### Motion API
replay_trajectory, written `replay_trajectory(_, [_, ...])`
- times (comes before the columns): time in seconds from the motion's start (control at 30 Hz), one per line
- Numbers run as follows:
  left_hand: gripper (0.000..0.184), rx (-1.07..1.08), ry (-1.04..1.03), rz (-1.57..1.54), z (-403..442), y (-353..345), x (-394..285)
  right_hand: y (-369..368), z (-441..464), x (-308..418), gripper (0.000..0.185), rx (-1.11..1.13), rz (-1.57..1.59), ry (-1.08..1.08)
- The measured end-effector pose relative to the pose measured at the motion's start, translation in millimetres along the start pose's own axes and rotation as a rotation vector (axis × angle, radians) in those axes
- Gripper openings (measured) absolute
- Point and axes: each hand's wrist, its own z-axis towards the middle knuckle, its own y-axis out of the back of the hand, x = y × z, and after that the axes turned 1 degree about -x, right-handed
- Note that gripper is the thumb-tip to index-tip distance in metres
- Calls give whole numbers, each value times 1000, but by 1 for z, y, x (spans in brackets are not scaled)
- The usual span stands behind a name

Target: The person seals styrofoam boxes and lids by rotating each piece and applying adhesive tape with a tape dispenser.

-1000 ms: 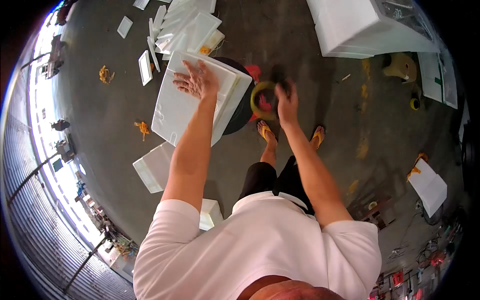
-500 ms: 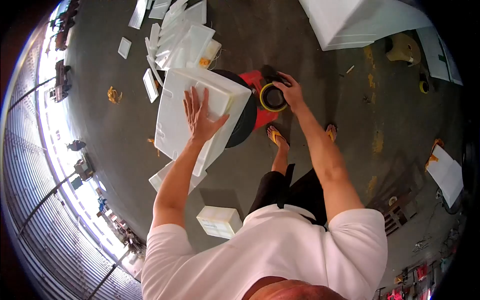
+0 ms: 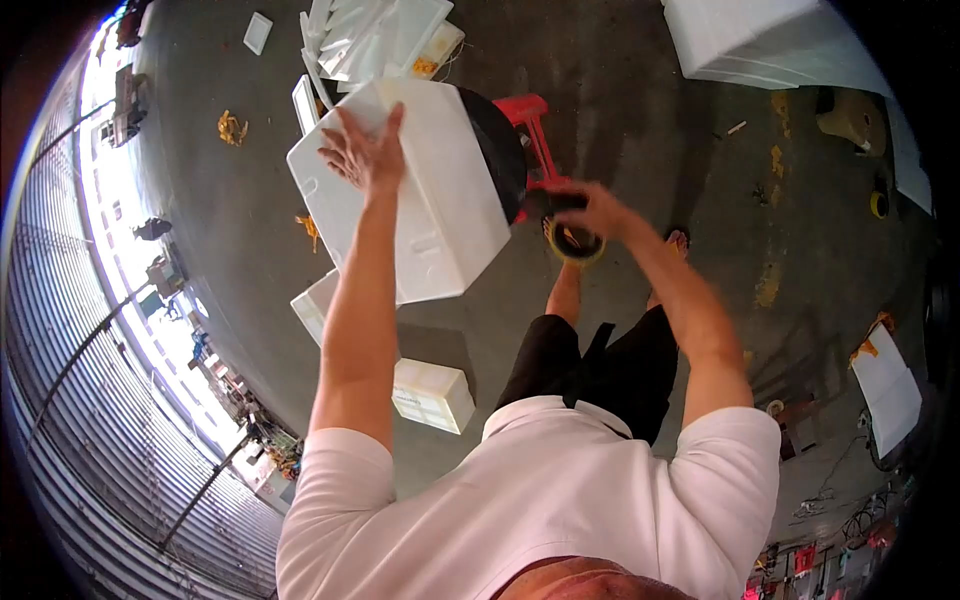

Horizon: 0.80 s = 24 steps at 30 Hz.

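Observation:
A large white foam box (image 3: 440, 190) rests on a round black top (image 3: 497, 150), which has red legs (image 3: 540, 140) beneath it. My left hand (image 3: 370, 155) lies on the box's upper face with its fingers spread. To the right of the box, my right hand (image 3: 603, 215) is closed around a tape dispenser with a roll of yellow-edged tape (image 3: 577, 243). This hand is slightly blurred, and the dispenser stands apart from my left hand. Whether tape runs from the roll to the box I cannot tell.
Several white foam lids and panels (image 3: 385, 40) lie piled beyond the box. A smaller white box (image 3: 433, 395) sits on the floor near my legs. Another large white foam block (image 3: 770, 40) stands at the far right. Crumpled yellow tape (image 3: 232, 128) lies on the floor.
The foam box has turned and shifted on its support. My left hand has moved across its upper face. My right hand has brought the tape dispenser closer to my body.

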Motion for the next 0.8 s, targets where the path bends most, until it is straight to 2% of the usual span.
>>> replay_trajectory(0.03, [105,5,2,3,12,-3,-3,-19,-14,-9,50,1,3,-5])
replay_trajectory(0.1, [112,-21,321,-66,28,0,-1,-49,-31,-18,51,-102,19,23])
replay_trajectory(0.2, [109,-48,200,-86,27,16,20,-14,-7,-7,50,-187,207,-82])
replay_trajectory(0.23, [107,-51,132,-98,23,17,29,-2,10,-7,50,-214,176,-60])
replay_trajectory(0.27, [106,-54,58,-116,19,13,34,12,31,-2,49,-249,141,-36])
replay_trajectory(0.3, [105,-61,-20,-141,17,4,39,21,52,2,49,-225,239,-84])
replay_trajectory(0.33, [103,-65,-89,-153,11,-6,51,26,73,4,50,-280,174,31])
replay_trajectory(0.37, [98,1,-506,-34,-15,-34,85,34,91,5,50,-294,186,37])
replay_trajectory(0.4, [101,201,-835,128,-76,29,37,40,108,6,50,-270,178,2])
replay_trajectory(0.47, [102,215,-759,56,-95,41,18,33,107,8,51,-223,181,-51])
replay_trajectory(0.5, [104,186,-695,-29,-91,36,12,38,92,10,52,-185,209,-10])
replay_trajectory(0.53, [104,177,-676,-33,-90,33,9,44,77,9,52,-146,232,37])
replay_trajectory(0.63, [102,148,-543,28,-74,27,4,8,0,-18,52,-80,134,-42])
replay_trajectory(0.7, [101,41,-326,-3,-61,15,-7,-1,-15,-13,52,-50,67,-41])
replay_trajectory(0.73, [102,30,-186,-3,-51,11,-17,-3,-7,-14,52,-140,152,-45])
replay_trajectory(0.77, [102,27,-178,-12,-44,9,-23,-4,6,-14,52,-235,242,-45])
replay_trajectory(0.8, [101,-2,-33,-74,-32,7,-28,5,31,-3,50,-306,187,-73])
